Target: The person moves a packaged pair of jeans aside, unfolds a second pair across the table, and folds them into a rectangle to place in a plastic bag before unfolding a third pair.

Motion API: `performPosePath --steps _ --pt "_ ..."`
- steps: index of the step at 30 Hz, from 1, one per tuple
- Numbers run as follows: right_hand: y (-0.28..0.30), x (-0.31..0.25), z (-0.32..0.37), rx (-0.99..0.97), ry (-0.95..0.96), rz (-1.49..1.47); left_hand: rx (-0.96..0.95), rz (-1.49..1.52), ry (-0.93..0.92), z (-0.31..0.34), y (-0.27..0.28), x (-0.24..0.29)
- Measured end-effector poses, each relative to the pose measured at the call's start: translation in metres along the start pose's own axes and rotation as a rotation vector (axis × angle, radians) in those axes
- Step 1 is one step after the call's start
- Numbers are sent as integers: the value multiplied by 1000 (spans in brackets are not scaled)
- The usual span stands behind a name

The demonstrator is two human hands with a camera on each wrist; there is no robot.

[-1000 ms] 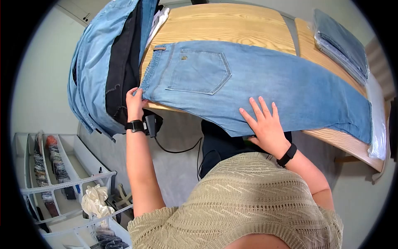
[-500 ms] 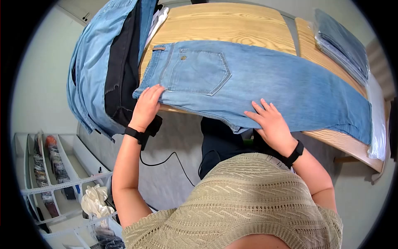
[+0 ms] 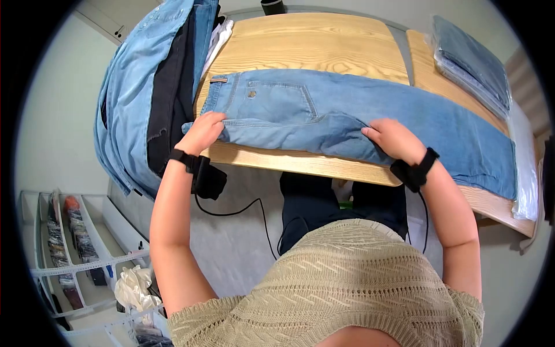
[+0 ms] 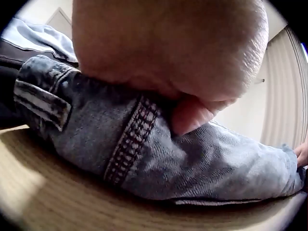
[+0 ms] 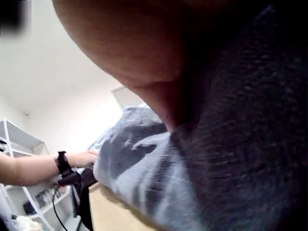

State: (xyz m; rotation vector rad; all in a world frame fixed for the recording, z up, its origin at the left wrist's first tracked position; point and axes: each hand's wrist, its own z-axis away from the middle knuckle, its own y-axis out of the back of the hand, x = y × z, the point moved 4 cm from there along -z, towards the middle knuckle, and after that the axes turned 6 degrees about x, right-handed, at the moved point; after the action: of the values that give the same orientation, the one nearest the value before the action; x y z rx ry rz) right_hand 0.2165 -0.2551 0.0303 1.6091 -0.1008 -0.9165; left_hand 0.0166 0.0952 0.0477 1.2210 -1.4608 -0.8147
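Note:
Blue jeans lie lengthwise on the wooden table, waistband to the left, back pocket facing up. Their near edge is turned up and folded over between the two hands. The left hand grips the fold near the waistband; in the left wrist view its thumb presses the denim beside a stitched seam. Farther right, the right hand pinches the folded edge at about thigh level, its fingertips partly hidden by cloth. In the right wrist view bunched denim runs from this hand toward the left one.
Light blue and black garments hang over the table's left end. Folded jeans in clear plastic lie at the back right, with more plastic at the right end. A divided storage rack stands at lower left. A black cylinder is behind the table.
The right hand has gone from lying flat on the denim to pinching its near edge. That edge has moved away from the body and folded up, baring the table's front strip.

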Motion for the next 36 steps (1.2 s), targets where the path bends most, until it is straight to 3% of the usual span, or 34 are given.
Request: performPosePath --steps 2,7,10,12,13,17,20,22,23,24,26,30,32,33,36 --pt "-7 7 -10 -83 -37 37 -62 -40 97 -13 -7 -7" --pt "-16 14 -14 -131 -97 77 -155 -284 6 -19 -22 -10" --pt "-9 10 -14 -142 -145 103 -183 -317 74 -18 -17 6" --pt "-9 11 -17 -144 -146 107 -110 -422 164 -11 -11 22" --pt "-10 13 -18 -154 -140 111 -62 -471 130 -10 -7 40" --pt "-13 19 -21 -159 -124 91 162 -143 -78 -7 -26 119" --pt "-11 19 -22 -202 -115 73 236 -178 -104 -7 -48 132" --pt "-7 16 -24 -228 -69 27 90 -202 35 -12 -59 118" --pt "-7 14 -26 -226 -64 26 137 -216 27 -14 -62 117" --pt "-3 14 -28 -137 -77 28 137 -218 28 -18 -62 116" --pt "-2 13 -26 -53 -95 26 -42 -243 169 -26 -69 109" --pt "-6 6 -24 -53 -206 234 -190 -264 204 -33 -67 113" --pt "-8 9 -26 -76 -210 217 180 -291 48 -27 -53 133" --pt "-7 10 -27 -66 -219 216 323 -313 -119 -28 -43 153" --pt "-10 11 -26 -66 -207 254 135 63 -192 -26 -54 194"
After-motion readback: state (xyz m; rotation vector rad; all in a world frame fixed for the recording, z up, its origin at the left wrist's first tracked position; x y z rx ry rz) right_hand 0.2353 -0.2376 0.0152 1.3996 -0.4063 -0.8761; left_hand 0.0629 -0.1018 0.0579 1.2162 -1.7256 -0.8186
